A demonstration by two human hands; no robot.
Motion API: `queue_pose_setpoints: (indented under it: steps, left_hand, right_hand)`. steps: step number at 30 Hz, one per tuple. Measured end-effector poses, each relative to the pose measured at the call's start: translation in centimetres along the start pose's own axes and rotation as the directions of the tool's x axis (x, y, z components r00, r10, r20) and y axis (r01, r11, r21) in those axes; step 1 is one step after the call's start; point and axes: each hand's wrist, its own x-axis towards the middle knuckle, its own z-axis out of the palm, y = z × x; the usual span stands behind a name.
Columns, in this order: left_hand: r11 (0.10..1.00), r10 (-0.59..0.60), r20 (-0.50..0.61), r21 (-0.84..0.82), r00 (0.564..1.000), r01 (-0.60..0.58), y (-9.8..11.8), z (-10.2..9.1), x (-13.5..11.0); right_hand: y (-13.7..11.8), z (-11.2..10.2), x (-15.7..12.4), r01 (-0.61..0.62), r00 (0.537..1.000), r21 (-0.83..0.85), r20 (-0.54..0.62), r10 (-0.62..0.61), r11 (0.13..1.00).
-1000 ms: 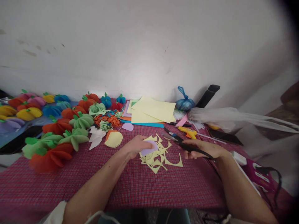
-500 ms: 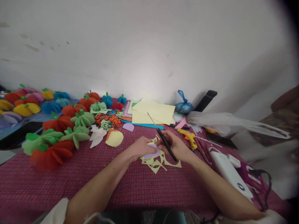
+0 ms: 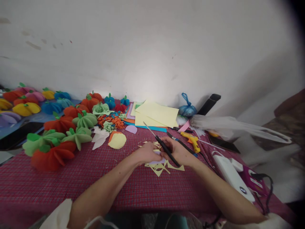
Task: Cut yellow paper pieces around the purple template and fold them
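Black-handled scissors [image 3: 165,151], seen edge-on with the thin metal blade pointing away and to the left, rest in my right hand [image 3: 179,152], whose fingers are closed around them. Beside it, my left hand [image 3: 148,153] pinches a lilac paper piece [image 3: 157,158], mostly covered by the fingers. The fingertips of both hands meet at this paper. Beneath them lie pale yellow paper offcuts [image 3: 159,171] with curved cut edges. To the left sits a stack of rounded yellow pieces [image 3: 117,141] with orange at its edge, and a lilac half-round [image 3: 131,129] lies behind.
Folded pumpkins [image 3: 60,124] in several colours crowd the left. Yellow sheets [image 3: 157,114] and shredded paper [image 3: 111,121] lie at the back. On the right are a yellow glue gun [image 3: 192,140], a white device [image 3: 234,176], a purple power strip [image 3: 254,183] and a plastic bag [image 3: 228,125].
The scissors' tip has swung left and slightly down. My hands have closed in over the lilac paper, covering more of it. A dark blue-and-black tool now shows behind my right hand.
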Motion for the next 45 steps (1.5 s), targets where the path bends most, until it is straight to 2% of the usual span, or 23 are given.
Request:
queue_pose_setpoints:
  steps: [2, 4, 10, 13, 16, 20, 23, 28, 32, 40, 45]
  left_hand:
    - [0.984, 0.025, 0.032, 0.176, 0.999, -0.030, 0.1, 0.0, 0.0]
    - [0.960, 0.052, 0.044, 0.274, 0.998, -0.062, 0.1, 0.0, 0.0]
    - [0.958, 0.083, 0.070, 0.270, 0.994, -0.099, 0.3, 0.0, 0.2]
    - [0.983, 0.035, 0.066, 0.180, 0.997, -0.047, 0.9, -0.3, -0.1]
    - [0.996, 0.050, 0.059, -0.071, 0.997, -0.046, 1.6, -0.6, -0.4]
    - [0.874, 0.132, 0.031, -0.474, 0.991, -0.102, 2.2, -0.2, -0.5]
    - [0.781, 0.139, -0.037, -0.611, 0.990, -0.132, 2.1, 0.7, -0.3]
    - [0.693, 0.115, -0.195, -0.687, 0.974, -0.219, 1.6, 1.9, 0.0]
    - [0.634, 0.094, -0.232, -0.736, 0.968, -0.238, 1.7, 1.7, 0.1]
    - [0.629, 0.067, -0.264, -0.737, 0.962, -0.246, 2.0, 1.7, -0.1]
    - [0.653, 0.045, -0.301, -0.712, 0.953, -0.256, 1.9, 1.3, 0.1]
  right_hand:
    - [0.2, -0.1, 0.0, -0.015, 1.000, 0.033, 0.018, 0.015, 0.999]
    - [0.5, 0.0, -0.1, -0.020, 1.000, 0.054, 0.020, 0.019, 0.998]
    - [1.0, 0.2, -0.1, 0.024, 0.999, 0.058, -0.025, -0.023, 0.998]
    - [0.8, -0.2, -0.2, 0.024, 0.997, 0.062, -0.077, -0.019, 0.998]
    - [0.2, -0.7, -0.1, 0.041, 0.983, 0.101, -0.184, -0.022, 0.994]
    - [-0.7, -0.9, -0.1, 0.083, 0.922, 0.163, -0.386, -0.014, 0.983]
    - [-0.9, -0.3, 0.0, 0.126, 0.867, 0.191, -0.497, -0.015, 0.973]
    - [-0.8, 1.4, 0.2, 0.172, 0.838, 0.243, -0.545, -0.012, 0.955]
    - [-1.3, 2.3, 0.6, 0.161, 0.822, 0.268, -0.570, 0.021, 0.950]
    - [-1.0, 2.9, 1.2, 0.158, 0.809, 0.231, -0.588, 0.008, 0.960]
    - [-1.2, 2.7, 1.0, 0.104, 0.849, 0.240, -0.526, 0.039, 0.965]
